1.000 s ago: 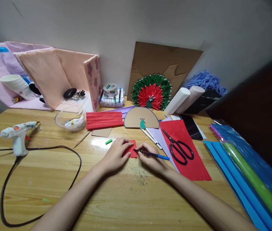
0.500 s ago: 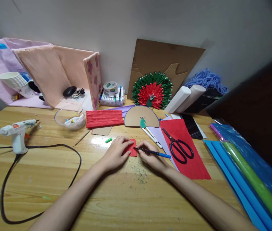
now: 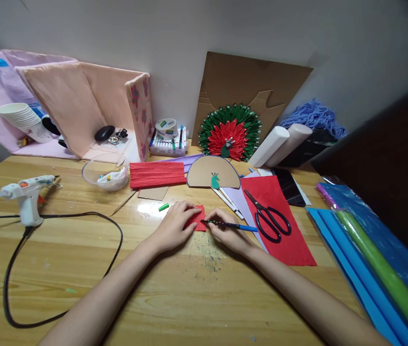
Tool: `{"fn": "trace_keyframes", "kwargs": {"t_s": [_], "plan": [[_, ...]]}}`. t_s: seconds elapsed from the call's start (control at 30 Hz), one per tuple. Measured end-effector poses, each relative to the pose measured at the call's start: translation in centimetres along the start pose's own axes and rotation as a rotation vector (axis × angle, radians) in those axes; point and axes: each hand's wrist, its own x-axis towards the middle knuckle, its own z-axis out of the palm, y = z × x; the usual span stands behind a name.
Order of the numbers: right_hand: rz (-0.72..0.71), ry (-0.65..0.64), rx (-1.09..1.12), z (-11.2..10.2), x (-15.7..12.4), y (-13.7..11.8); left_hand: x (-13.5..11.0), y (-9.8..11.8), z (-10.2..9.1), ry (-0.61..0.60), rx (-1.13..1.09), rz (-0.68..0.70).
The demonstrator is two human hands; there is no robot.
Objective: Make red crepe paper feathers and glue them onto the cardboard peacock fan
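My left hand (image 3: 175,226) lies with its fingers stretched over a small piece of red crepe paper (image 3: 200,222), pressing it against the table. The thumb and fingers are apart. My right hand (image 3: 227,234) pinches a slim pen (image 3: 238,226) with a dark, speckled barrel and a blue end. Its tip points left and meets the red paper near the right edge. Any mark at the tip is too small to make out. Just beyond my left hand is a green pen cap (image 3: 163,207). Black-handled scissors (image 3: 269,218) rest on a larger red sheet (image 3: 294,240) to the right.
A glue gun (image 3: 27,197) with a looping black cord (image 3: 5,288) stands at left. Behind my hands are a clear bowl (image 3: 88,175), folded red crepe paper (image 3: 157,175) and a cardboard half-disc (image 3: 204,168) bearing a green bird. Wrapped rolls (image 3: 363,250) line the right edge.
The view has shifted slightly. Both hands stay at the red paper piece, with the pen still in my right hand and its tip on the paper.
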Motion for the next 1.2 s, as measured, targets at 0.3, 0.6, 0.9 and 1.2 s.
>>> {"fn": "trace_keyframes", "kwargs": {"t_s": [0.3,0.6,0.9,1.2], "plan": [[-0.010,0.074,-0.012,0.1,0.0,-0.6,0.0,0.2,0.2,-0.009,0.050,-0.010],[0.024,0.067,0.015,0.1,-0.1,0.6,-0.1,0.4,0.1,-0.027,0.100,-0.016],[0.014,0.052,0.028,0.1,0.1,0.2,0.0,0.3,0.3,-0.021,0.094,-0.012],[0.014,0.089,0.014,-0.2,0.0,-0.2,0.0,0.3,0.1,-0.023,0.099,-0.005]]}}
